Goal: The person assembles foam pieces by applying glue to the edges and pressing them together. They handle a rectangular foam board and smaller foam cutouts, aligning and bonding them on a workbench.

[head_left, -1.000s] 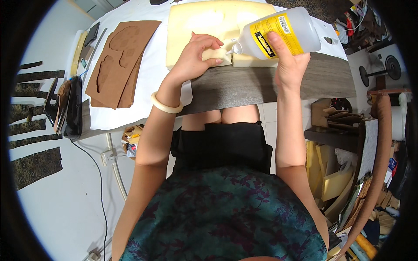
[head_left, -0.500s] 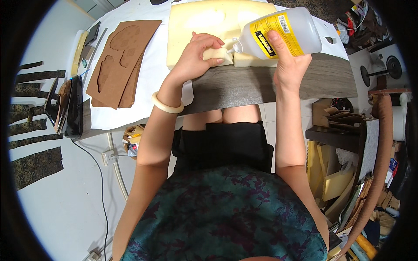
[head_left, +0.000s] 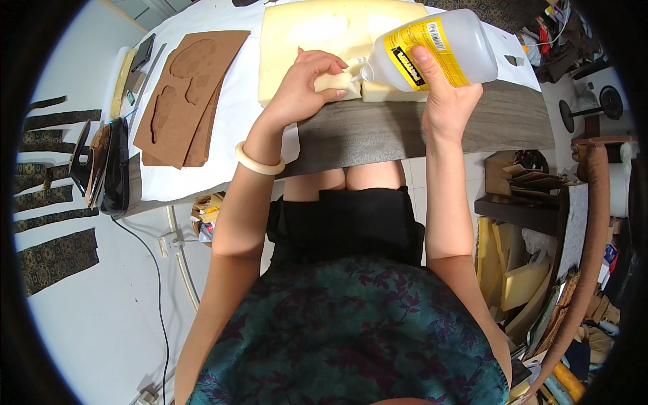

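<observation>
My right hand is wrapped round a translucent squeeze bottle with a yellow label, thumb on the label. The bottle lies tilted on its side, its narrow nozzle pointing left and slightly down at the foam. Between the thumb and fingers of my left hand is a cream foam piece at the near edge of a large foam block. Whether that piece is separate from the block I cannot tell. The nozzle tip is at the foam beside my left fingertips. A cream bangle circles my left wrist.
Brown card templates with cut-out shapes lie on white paper to the left. The grey wood-look tabletop shows along the near edge. Patterned fabric strips hang at far left. Shelves with foam scraps stand at right.
Both hands stay nearly in place. The bottle has shifted very slightly, its nozzle still at the foam.
</observation>
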`<move>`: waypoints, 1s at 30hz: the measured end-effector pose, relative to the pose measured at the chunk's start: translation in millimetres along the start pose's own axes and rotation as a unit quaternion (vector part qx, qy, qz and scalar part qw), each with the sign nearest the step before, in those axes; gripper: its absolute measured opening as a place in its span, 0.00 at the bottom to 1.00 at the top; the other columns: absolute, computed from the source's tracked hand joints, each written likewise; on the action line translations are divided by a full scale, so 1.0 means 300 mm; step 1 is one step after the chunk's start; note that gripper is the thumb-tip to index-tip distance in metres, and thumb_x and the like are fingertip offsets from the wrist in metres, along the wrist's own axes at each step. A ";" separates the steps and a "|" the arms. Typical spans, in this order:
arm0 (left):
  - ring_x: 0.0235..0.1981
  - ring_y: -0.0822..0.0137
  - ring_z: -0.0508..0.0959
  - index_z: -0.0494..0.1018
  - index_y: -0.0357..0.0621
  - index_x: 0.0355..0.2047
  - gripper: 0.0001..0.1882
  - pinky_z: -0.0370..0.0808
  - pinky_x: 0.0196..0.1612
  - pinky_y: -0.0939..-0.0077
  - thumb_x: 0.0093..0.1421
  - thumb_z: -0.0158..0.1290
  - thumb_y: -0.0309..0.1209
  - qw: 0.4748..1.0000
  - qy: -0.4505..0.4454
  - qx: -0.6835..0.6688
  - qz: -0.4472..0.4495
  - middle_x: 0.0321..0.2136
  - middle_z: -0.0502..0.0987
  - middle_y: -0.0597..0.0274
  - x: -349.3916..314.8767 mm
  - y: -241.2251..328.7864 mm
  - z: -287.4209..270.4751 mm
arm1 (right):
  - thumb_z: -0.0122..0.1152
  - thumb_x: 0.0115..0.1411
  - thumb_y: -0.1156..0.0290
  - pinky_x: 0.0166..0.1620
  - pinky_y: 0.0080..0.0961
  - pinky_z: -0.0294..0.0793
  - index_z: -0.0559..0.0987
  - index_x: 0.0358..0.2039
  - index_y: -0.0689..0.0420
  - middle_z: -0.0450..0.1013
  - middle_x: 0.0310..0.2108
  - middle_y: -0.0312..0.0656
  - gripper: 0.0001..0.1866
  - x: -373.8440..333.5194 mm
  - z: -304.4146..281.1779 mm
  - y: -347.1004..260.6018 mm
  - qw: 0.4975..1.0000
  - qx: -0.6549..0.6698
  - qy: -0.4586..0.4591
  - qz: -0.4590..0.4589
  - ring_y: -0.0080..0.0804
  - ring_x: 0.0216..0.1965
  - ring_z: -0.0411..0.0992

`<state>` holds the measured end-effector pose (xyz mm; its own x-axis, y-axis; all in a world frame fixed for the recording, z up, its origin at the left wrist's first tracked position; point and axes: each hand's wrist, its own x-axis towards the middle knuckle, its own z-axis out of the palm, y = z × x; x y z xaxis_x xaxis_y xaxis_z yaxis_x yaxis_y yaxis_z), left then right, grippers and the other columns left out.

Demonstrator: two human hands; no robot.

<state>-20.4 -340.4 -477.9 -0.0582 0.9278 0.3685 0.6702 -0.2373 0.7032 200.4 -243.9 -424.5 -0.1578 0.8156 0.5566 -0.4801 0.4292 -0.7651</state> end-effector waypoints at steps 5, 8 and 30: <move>0.59 0.61 0.76 0.77 0.41 0.40 0.14 0.51 0.76 0.58 0.57 0.70 0.24 1.000 0.002 0.004 0.002 0.52 0.82 0.64 -0.002 -0.002 -0.002 | 0.81 0.59 0.73 0.50 0.27 0.84 0.85 0.48 0.65 0.86 0.43 0.45 0.18 -0.004 -0.002 0.008 1.000 -0.007 0.012 0.006 0.28 0.43 0.83; 0.59 0.61 0.76 0.77 0.42 0.40 0.14 0.52 0.76 0.58 0.57 0.70 0.25 1.000 0.002 -0.003 0.001 0.52 0.82 0.64 -0.002 -0.008 0.000 | 0.82 0.59 0.73 0.50 0.27 0.84 0.85 0.47 0.65 0.86 0.43 0.45 0.18 -0.009 -0.005 0.012 1.000 -0.009 0.019 0.012 0.27 0.43 0.83; 0.59 0.61 0.76 0.76 0.42 0.39 0.13 0.50 0.77 0.58 0.57 0.70 0.24 1.000 0.000 -0.010 0.001 0.52 0.82 0.63 0.000 -0.003 0.002 | 0.84 0.56 0.71 0.47 0.28 0.85 0.86 0.45 0.65 0.86 0.41 0.45 0.19 -0.034 -0.011 0.003 0.995 -0.097 0.019 0.025 0.28 0.42 0.84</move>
<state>-20.6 -339.9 -478.8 -0.0565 0.9271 0.3706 0.6548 -0.2458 0.7147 204.5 -250.5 -431.8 -0.1423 0.8506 0.5061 -0.2960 0.4513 -0.8418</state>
